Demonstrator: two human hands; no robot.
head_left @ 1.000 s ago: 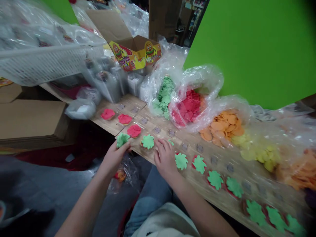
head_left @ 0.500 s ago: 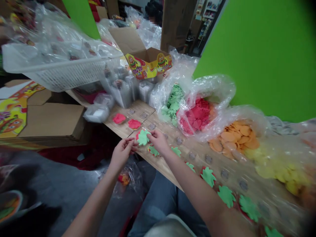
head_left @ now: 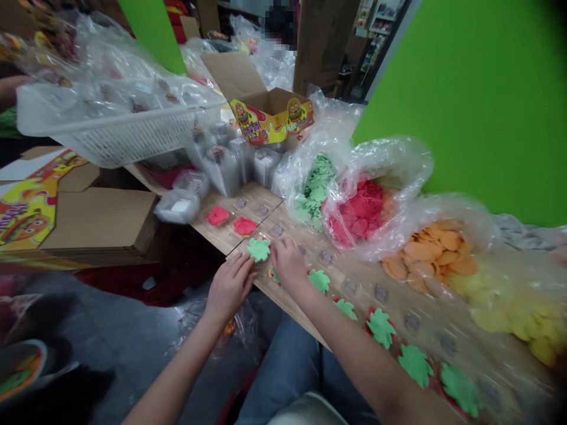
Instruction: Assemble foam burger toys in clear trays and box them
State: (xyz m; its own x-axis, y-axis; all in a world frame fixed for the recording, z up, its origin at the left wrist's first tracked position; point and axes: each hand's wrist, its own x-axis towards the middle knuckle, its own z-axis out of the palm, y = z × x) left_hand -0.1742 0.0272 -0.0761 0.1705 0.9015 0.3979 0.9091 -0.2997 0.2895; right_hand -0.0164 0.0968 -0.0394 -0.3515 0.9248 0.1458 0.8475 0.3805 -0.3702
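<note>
Where both hands (head_left: 230,283) (head_left: 289,262) reach, a green leaf shape (head_left: 258,249) lies between them

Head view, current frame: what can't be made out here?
Head view: what lies under the green piece at the left hand's fingertips; the piece covers most of it.
Head view: whether the right hand grips anything; its own fingers hide this.
Head view: most of the small stack behind the right hand, which covers it.
Head view: another person's arm, cut off by the left edge.
</note>
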